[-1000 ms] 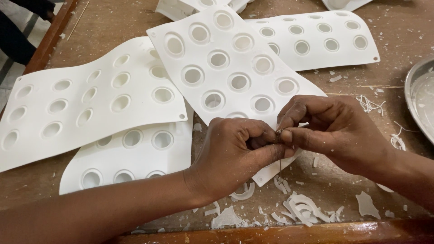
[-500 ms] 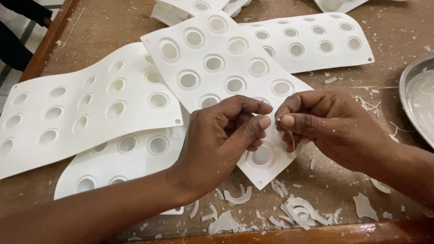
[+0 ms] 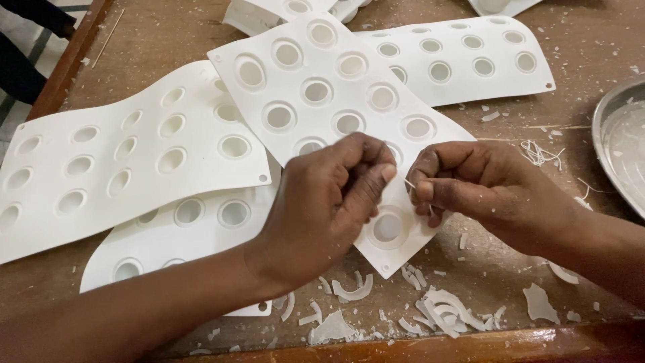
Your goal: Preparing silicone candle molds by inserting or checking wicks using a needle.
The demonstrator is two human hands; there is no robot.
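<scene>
My right hand (image 3: 487,191) pinches a thin white thread (image 3: 408,183) between thumb and forefinger. My left hand (image 3: 329,195) is curled shut just left of it, thumb tip almost touching the thread, with nothing visible inside it. Both hands hover over the near corner of a white flexible mould sheet (image 3: 316,91) with round cavities, which lies tilted on top of other sheets. One cavity (image 3: 388,227) shows between the two hands.
More white mould sheets lie at the left (image 3: 127,154), lower left (image 3: 181,228) and back right (image 3: 463,60). A metal dish (image 3: 625,141) sits at the right edge. White flakes (image 3: 437,309) and loose threads (image 3: 537,151) litter the brown table near its wooden rim (image 3: 470,343).
My hands were pressed together fingertip to fingertip; they have drawn slightly apart. My left hand has curled shut, and the thread now shows at my right fingertips.
</scene>
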